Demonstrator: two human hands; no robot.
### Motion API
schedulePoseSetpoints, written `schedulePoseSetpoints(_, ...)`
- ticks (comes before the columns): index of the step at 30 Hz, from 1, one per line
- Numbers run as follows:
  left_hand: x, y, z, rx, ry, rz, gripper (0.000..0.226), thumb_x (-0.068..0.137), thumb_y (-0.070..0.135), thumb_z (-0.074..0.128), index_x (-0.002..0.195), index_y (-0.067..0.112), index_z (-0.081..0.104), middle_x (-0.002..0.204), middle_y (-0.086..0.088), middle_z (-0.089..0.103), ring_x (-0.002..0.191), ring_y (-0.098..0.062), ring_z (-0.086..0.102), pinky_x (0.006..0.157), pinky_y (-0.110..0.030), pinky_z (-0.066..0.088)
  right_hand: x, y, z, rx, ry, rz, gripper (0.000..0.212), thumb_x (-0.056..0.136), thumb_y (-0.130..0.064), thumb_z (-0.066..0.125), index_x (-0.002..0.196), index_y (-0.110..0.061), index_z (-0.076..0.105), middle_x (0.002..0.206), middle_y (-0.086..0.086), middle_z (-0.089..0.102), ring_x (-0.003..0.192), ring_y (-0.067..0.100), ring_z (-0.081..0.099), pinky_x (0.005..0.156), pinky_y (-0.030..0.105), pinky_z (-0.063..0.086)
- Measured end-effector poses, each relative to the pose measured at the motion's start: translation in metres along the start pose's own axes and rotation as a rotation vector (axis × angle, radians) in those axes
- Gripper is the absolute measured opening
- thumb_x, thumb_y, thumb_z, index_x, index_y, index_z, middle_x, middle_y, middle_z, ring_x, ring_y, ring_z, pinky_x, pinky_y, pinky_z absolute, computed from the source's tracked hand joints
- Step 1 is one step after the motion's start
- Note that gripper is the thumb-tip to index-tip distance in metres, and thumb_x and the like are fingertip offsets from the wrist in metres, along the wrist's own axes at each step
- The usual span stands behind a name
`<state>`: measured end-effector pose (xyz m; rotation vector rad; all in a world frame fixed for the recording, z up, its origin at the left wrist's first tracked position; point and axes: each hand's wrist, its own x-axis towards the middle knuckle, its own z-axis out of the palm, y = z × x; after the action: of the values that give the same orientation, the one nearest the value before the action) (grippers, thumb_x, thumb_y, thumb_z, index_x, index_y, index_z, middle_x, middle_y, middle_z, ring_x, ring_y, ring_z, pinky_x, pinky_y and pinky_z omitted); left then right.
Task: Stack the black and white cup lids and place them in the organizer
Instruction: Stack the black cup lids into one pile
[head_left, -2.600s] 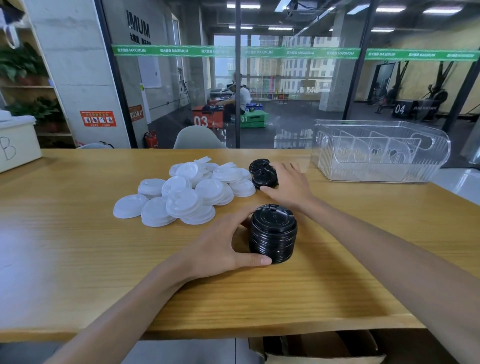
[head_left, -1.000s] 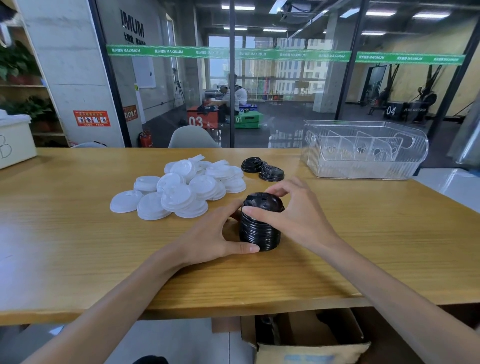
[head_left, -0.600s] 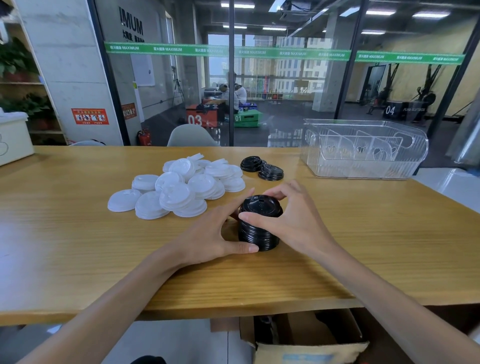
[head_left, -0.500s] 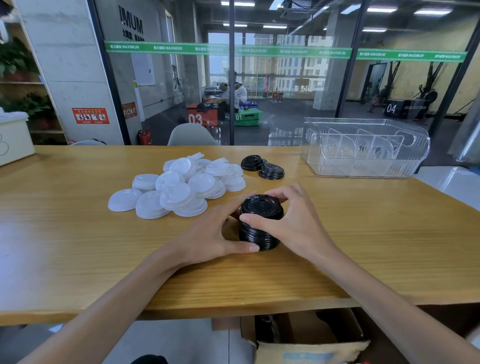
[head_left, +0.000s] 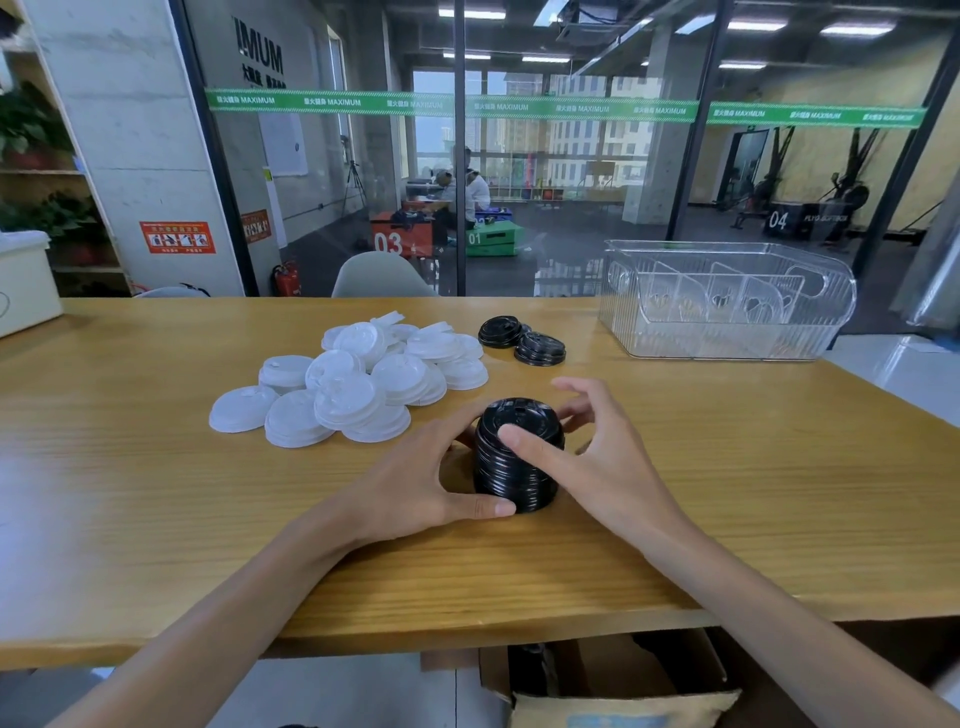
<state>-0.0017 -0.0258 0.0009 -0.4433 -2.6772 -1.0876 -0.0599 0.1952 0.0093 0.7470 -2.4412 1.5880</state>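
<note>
A stack of black cup lids (head_left: 515, 470) stands on the wooden table (head_left: 753, 467) in front of me. My left hand (head_left: 415, 478) curls around the stack's left side, thumb at its base. My right hand (head_left: 602, 457) has its thumb on the top lid and fingers at the far right side, with the index finger raised. A loose pile of white lids (head_left: 363, 384) lies to the left behind the stack. Two small piles of black lids (head_left: 524, 340) sit farther back. The clear plastic organizer (head_left: 727, 332) with dividers stands at the back right, holding no lids.
A white bin (head_left: 23, 280) sits at the table's far left edge. An open cardboard box (head_left: 613, 686) is on the floor under the near edge. A glass wall and a grey chair (head_left: 382, 275) lie beyond the table.
My right hand brought a black lid from the far piles onto the stack, pressed it down, and has now loosened, its fingers spreading. My left hand stayed on the stack.
</note>
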Motion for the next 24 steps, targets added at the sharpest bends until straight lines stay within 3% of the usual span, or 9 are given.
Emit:
schedulePoseSetpoints(5,0.0,-0.002,0.0,-0.001,-0.003,-0.02,0.092,0.084,0.04,0.094,0.158,0.048,0.041,0.143,0.03,0.063,0.137,0.003,0.056,0.109,-0.011,0.041,0.034,0.002,-0.013,0.106,0.047,0.052,0.054,0.093,-0.071,0.064,0.127,-0.029,0.063,0.114,-0.008,0.067,0.107,-0.001,0.061,0.087,0.022,0.042)
schedulePoseSetpoints(9,0.0,-0.002,0.0,-0.006,-0.008,-0.025,0.091,0.084,0.041,0.094,0.158,0.048,0.041,0.145,0.031,0.062,0.139,0.003,0.055,0.111,-0.013,0.041,0.09,0.027,-0.012,-0.04,0.03,0.073,0.039,0.103,-0.047,0.066,0.131,-0.019,0.061,0.113,-0.007,0.064,0.103,0.003,0.06,0.078,0.019,0.044)
schedulePoseSetpoints(12,-0.001,-0.003,0.0,-0.009,0.004,-0.02,0.091,0.084,0.038,0.095,0.157,0.047,0.042,0.144,0.031,0.063,0.139,0.003,0.055,0.11,-0.008,0.04,0.134,0.043,-0.008,-0.156,0.026,0.073,0.045,0.104,-0.037,0.068,0.14,-0.013,0.056,0.115,-0.004,0.063,0.108,0.013,0.062,0.084,0.025,0.047)
schedulePoseSetpoints(15,-0.002,-0.003,0.0,-0.018,0.009,-0.022,0.091,0.083,0.038,0.095,0.157,0.046,0.043,0.143,0.029,0.064,0.138,0.002,0.056,0.11,-0.01,0.041,0.173,0.059,-0.005,-0.299,0.012,0.068,0.052,0.103,-0.034,0.068,0.147,-0.01,0.054,0.133,0.005,0.063,0.131,0.024,0.056,0.108,0.04,0.048)
schedulePoseSetpoints(19,0.0,-0.005,0.0,-0.003,-0.006,-0.01,0.083,0.085,0.037,0.095,0.154,0.041,0.05,0.143,0.025,0.066,0.138,0.0,0.057,0.112,-0.016,0.042,0.205,0.073,0.002,-0.456,-0.05,0.132,0.065,0.103,-0.044,0.066,0.157,-0.013,0.046,0.154,0.01,0.052,0.151,0.033,0.04,0.12,0.053,0.038)
schedulePoseSetpoints(24,-0.001,-0.003,-0.001,-0.006,0.007,-0.012,0.076,0.085,0.034,0.094,0.151,0.037,0.056,0.14,0.025,0.068,0.134,0.006,0.058,0.107,-0.006,0.039,0.226,0.083,0.023,-0.434,-0.126,0.233,0.078,0.103,-0.053,0.059,0.166,-0.017,0.03,0.171,0.011,0.034,0.159,0.037,0.028,0.128,0.066,0.019)
